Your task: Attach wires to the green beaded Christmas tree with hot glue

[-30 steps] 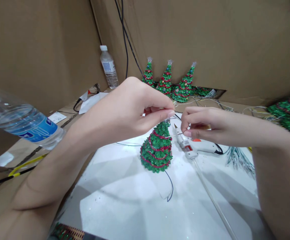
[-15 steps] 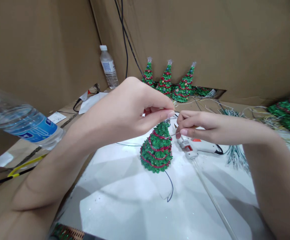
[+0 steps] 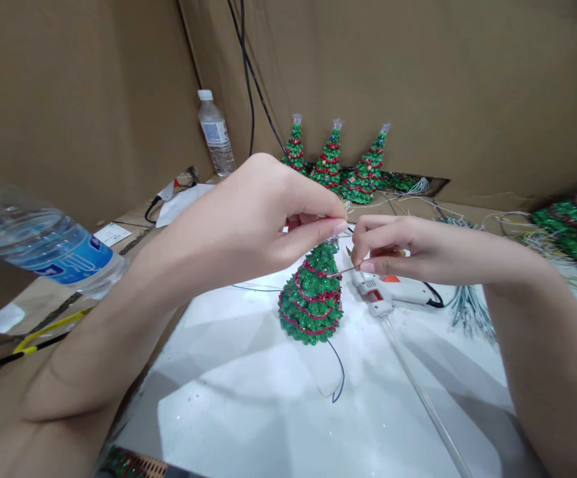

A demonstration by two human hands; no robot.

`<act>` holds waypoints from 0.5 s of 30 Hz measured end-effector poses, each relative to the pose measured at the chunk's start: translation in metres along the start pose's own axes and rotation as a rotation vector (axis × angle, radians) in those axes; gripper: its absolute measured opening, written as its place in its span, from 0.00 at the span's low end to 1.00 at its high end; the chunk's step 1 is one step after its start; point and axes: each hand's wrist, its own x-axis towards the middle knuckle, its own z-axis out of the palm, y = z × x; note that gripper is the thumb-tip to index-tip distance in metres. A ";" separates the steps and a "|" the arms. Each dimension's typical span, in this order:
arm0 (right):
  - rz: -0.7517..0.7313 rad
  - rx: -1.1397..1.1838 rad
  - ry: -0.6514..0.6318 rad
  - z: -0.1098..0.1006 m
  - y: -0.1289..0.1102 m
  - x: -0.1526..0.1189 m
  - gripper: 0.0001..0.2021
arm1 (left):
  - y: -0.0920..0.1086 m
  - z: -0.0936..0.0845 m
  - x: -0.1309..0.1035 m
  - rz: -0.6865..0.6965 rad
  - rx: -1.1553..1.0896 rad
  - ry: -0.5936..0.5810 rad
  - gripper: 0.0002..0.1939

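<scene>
Head view showed the tree (image 3: pixel 311 299) mid-frame on the bench (image 3: pixel 248 411); the left hand (image 3: pixel 283 206) appeared to pinch its tip, likely for steadiness, while the right hand (image 3: pixel 392 242) pinched a thin rod (image 3: pixel 344 271), probably for fine work. Tree tip pointed up, long axis leaning slightly right.

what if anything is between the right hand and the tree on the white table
Nothing visible: the thin piece pinched in the right hand crosses the gap to the side of the tree. The glue gun lies on the white table, not in that gap.
</scene>
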 end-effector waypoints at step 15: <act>-0.079 -0.018 0.112 0.000 -0.001 0.001 0.06 | 0.002 -0.001 0.000 -0.023 -0.008 -0.020 0.13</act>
